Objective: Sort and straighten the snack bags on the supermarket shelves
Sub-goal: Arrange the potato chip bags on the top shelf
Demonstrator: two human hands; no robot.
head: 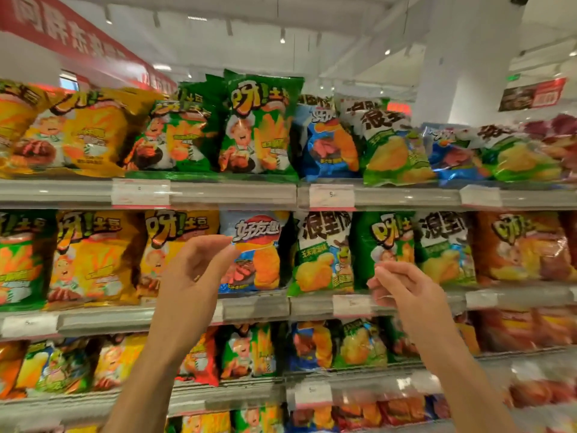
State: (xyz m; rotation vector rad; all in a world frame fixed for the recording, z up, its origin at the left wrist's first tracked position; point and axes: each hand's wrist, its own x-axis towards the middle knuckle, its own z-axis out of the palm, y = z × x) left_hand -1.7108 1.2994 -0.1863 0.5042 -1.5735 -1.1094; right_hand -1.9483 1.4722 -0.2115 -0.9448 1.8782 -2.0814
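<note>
Both hands are raised to the middle shelf (256, 307): left hand (199, 270) spread near the blue bag (254, 251), apparently misfiled among yellow ones; right hand (402, 287) loosely curled, empty.

red banner (67, 32) upper left | white pillar (452, 76) right | ceiling lights (282, 40)
</note>
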